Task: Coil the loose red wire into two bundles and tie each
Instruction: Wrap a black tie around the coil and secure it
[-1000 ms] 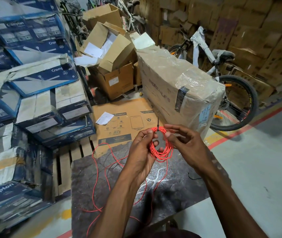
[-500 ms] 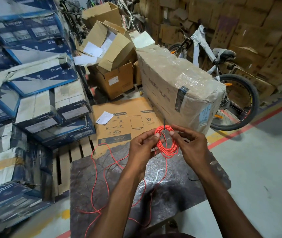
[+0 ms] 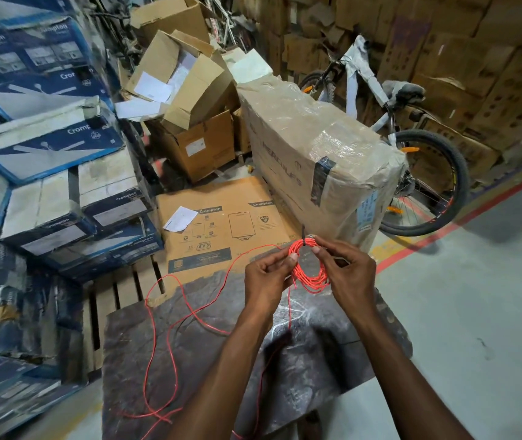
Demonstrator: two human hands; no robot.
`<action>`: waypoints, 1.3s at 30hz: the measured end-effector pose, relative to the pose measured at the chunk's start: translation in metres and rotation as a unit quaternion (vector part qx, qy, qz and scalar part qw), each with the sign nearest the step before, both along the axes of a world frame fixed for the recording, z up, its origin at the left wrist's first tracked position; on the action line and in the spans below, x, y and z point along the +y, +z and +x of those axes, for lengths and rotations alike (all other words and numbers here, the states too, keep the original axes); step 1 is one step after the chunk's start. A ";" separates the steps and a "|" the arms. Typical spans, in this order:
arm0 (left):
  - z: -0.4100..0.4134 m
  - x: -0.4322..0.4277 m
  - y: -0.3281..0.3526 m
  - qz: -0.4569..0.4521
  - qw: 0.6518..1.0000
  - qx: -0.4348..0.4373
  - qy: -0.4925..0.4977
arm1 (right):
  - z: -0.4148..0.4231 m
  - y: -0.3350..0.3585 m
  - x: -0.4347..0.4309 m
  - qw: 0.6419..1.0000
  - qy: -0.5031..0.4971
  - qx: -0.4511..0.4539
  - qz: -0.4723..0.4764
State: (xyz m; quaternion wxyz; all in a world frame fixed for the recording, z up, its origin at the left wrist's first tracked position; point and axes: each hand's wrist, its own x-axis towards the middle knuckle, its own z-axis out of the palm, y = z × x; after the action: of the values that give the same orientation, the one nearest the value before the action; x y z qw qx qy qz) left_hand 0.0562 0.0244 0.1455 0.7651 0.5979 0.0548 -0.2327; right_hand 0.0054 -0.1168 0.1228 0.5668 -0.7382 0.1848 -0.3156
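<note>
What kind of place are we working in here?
Most likely a warehouse or stockroom: stacked blue appliance boxes, a wall of brown cartons, a wrapped bicycle, and painted floor lines.

Dark stone slab [image 3: 332, 360] near, as work surface. Behind it, flat brown carton [image 3: 221, 223] with white paper slip [image 3: 180, 218] on top. Tall plastic-wrapped box [image 3: 316, 154] at right of carton; bicycle [image 3: 424, 173] beyond. Blue-and-white boxes [image 3: 46, 154] stacked at left. Open cardboard boxes [image 3: 186, 100] far centre.

Warehouse, stacked cartons [image 3: 53, 198], wrapped bicycle [image 3: 412, 147]
</note>
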 end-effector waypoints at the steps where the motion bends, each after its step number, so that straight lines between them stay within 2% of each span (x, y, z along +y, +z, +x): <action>1: 0.004 -0.007 -0.006 0.009 1.000 0.005 0.000 | 0.004 -0.005 -0.007 1.000 -0.001 0.005 -0.002; 9: 0.047 -0.067 -0.066 0.088 0.996 0.033 0.000 | 0.036 -0.045 -0.064 0.997 0.005 0.073 0.005; 14: 0.071 -0.100 -0.105 0.130 0.987 0.088 0.015 | 0.060 -0.086 -0.096 0.991 0.013 0.135 0.010; 20: 0.087 -0.120 -0.149 0.159 0.975 0.141 0.064 | 0.088 -0.131 -0.117 0.978 0.070 0.196 -0.021; 25: 0.099 -0.126 -0.177 0.165 0.970 0.162 0.068 | 0.102 -0.151 -0.122 0.970 0.110 0.215 0.001; 32: 0.106 -0.132 -0.205 0.314 0.945 0.094 0.005 | 0.106 -0.177 -0.124 0.964 0.102 0.245 -0.020; 35: 0.105 -0.132 -0.202 0.333 0.941 0.059 0.001 | 0.104 -0.187 -0.124 0.962 0.083 0.259 -0.024; 39: 0.105 -0.131 -0.202 0.338 0.939 0.062 -0.011 | 0.102 -0.193 -0.126 0.958 0.066 0.280 -0.013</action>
State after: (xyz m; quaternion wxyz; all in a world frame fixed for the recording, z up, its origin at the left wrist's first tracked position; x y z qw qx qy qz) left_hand 0.1608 -0.1067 -0.0570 0.5103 0.8061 0.1711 -0.2459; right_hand 0.1077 -0.2430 -0.0705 0.5025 -0.8148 0.2827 -0.0602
